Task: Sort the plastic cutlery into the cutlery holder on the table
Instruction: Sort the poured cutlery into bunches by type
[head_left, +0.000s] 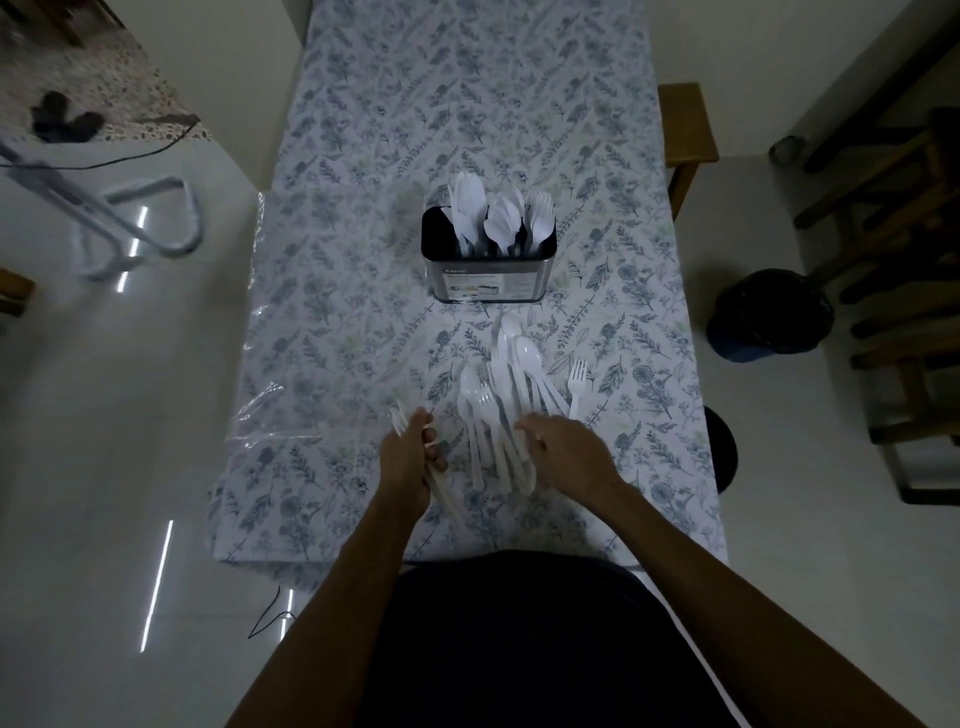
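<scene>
Gripping a few pieces in the left hand (410, 457), handles toward the body. Reaching the right hand (566, 452) with loosely spread fingers onto the cutlery pile (506, 395) on the bench (337, 338); picking one type at a time advisable. Lying lengthwise, heads toward the cutlery holder (488, 260) beyond.

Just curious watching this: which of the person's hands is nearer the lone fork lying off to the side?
Right. The right hand is just below-left of the lone fork; the left hand, gripping cutlery, lies beyond the pile.
</scene>
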